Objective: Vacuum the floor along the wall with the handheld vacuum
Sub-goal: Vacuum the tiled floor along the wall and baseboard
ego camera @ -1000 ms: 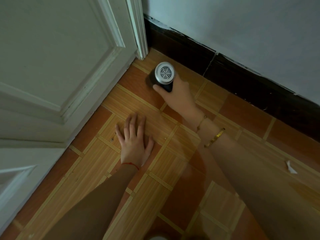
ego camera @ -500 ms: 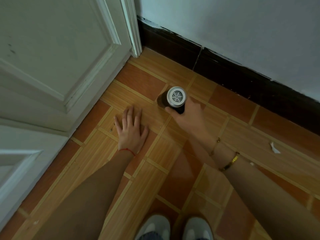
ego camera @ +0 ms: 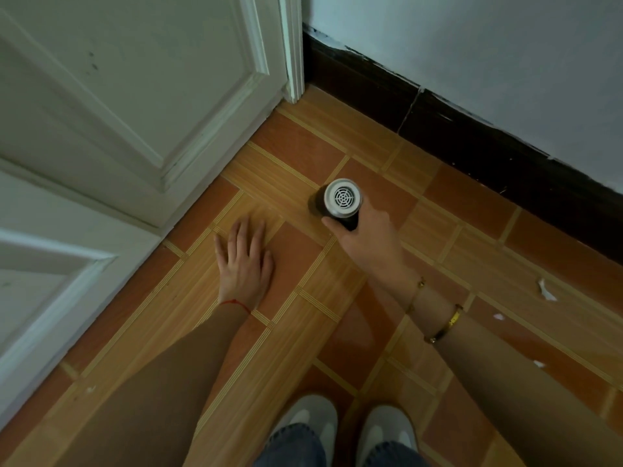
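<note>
The handheld vacuum [ego camera: 340, 203] stood nose-down on the floor [ego camera: 337, 332], gripped in your right hand [ego camera: 365, 235]; your left hand [ego camera: 244, 264] lay flat, fingers spread.

The person is wearing a thin red string [ego camera: 236, 303] just behind the left hand [ego camera: 244, 264]. Behind the right hand [ego camera: 367, 237], a fine gold chain [ego camera: 415, 294] and a thicker gold bangle [ego camera: 445, 325] are circling the wrist. Blue jeans [ego camera: 293, 446] are covering white-toed shoes [ego camera: 310, 416].
</note>
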A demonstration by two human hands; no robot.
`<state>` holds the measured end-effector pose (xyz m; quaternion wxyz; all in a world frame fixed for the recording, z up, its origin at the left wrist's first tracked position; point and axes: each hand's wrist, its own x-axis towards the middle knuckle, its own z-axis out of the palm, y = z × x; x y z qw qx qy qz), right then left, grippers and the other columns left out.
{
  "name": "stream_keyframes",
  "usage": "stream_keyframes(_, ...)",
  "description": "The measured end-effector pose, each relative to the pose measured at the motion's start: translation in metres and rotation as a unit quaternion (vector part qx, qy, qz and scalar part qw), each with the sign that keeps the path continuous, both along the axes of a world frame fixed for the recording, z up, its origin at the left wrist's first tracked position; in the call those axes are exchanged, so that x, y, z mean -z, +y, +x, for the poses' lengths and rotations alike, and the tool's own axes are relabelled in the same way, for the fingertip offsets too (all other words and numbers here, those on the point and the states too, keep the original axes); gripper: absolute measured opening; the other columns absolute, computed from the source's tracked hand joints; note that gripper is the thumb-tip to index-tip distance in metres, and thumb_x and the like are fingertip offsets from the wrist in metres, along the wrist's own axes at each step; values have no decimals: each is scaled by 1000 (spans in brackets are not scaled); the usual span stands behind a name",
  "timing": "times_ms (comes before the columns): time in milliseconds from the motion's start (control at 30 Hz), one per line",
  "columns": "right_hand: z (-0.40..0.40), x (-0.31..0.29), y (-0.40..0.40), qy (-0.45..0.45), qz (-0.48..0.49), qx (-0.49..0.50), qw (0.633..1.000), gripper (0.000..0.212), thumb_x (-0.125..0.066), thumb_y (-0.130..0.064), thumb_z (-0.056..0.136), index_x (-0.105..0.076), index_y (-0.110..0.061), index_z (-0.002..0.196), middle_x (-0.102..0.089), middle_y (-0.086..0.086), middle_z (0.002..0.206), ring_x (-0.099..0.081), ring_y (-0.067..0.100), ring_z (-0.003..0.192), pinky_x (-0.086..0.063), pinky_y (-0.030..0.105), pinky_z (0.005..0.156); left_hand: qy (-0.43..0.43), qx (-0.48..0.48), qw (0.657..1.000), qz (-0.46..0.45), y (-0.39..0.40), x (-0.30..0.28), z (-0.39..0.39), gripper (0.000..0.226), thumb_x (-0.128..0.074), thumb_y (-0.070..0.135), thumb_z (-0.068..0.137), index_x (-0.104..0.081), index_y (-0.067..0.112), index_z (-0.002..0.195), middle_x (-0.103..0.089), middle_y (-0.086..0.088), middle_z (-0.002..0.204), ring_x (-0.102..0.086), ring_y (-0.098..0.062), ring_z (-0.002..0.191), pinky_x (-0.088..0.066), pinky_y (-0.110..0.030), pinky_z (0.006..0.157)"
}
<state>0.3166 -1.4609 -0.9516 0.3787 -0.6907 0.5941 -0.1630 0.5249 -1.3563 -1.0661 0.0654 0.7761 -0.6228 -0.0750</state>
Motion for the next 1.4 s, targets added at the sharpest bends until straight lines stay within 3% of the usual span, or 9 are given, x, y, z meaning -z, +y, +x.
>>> stream_keyframes(100,3,0,-7,-2,10,0,1000,69,-69,-49,83,-41,-23,140,-66,-3,119,-63,19,107,-54,38,88,2,-2,1000,3,-1,-1,0,58,-26,42,103,-25,18,156,-26,-12,162,-17,-28,152,-10,-63,120)
stream_keyframes(300,25,2,13,-5,54,-99,994,66,-70,-50,81,-43,-27,138,-63,-7,125,-59,17,115,-50,38,95,4,-3,1000,15,-1,0,0,61,-23,47,102,-22,19,157,-21,-11,163,-12,-28,153,-6,-62,121)
stream_keyframes(433,27,1,19,-6,49,-115,992,61,-70,-46,83,-46,-24,136,-64,-5,123,-60,17,112,-49,29,88,6,1,1000,14,-1,0,1,61,-24,46,102,-23,19,156,-22,-12,163,-14,-29,153,-8,-63,120)
stream_keyframes(667,-6,2,4,9,-9,30,999,69,-68,-49,83,-40,-22,140,-67,-1,117,-65,20,103,-57,41,83,8,12,1000,9,-12,-7,-19,61,-29,46,102,-26,17,155,-24,-14,161,-17,-31,151,-9,-64,120)
stream_keyframes(833,-35,6,6,-9,-23,108,994,65,-70,-43,84,-41,-22,138,-65,-2,120,-63,18,105,-56,39,83,1,46,999,8,-35,-11,-50,61,-30,48,103,-24,18,155,-25,-14,161,-17,-33,151,-5,-65,119)
stream_keyframes(1000,-57,4,22,-6,6,73,997,63,-68,-49,85,-42,-28,139,-64,-8,121,-61,11,105,-52,28,80,14,105,994,0,-59,-12,-85,61,-32,46,101,-30,14,153,-26,-16,161,-19,-35,151,-4,-67,118)
stream_keyframes(1067,-65,3,28,-1,6,84,996,62,-67,-50,84,-44,-28,137,-66,-8,119,-62,13,103,-54,31,80,22,116,993,4,-65,-10,-98,61,-33,44,99,-32,13,151,-25,-17,161,-18,-36,151,-4,-68,118)
stream_keyframes(1267,-105,8,25,10,-14,203,979,65,-68,-46,85,-43,-21,139,-65,-2,122,-62,16,107,-49,25,78,65,150,986,-9,-71,-6,-132,63,-43,38,98,-26,16,155,-20,-14,163,-15,-32,151,-4,-67,118)
stream_keyframes(1400,-129,11,15,6,-44,271,962,71,-68,-46,85,-40,-16,143,-64,-1,124,-61,18,111,-53,31,85,61,188,980,-6,-80,-6,-159,64,-41,40,97,-26,16,155,-22,-14,162,-16,-32,151,-8,-67,117)
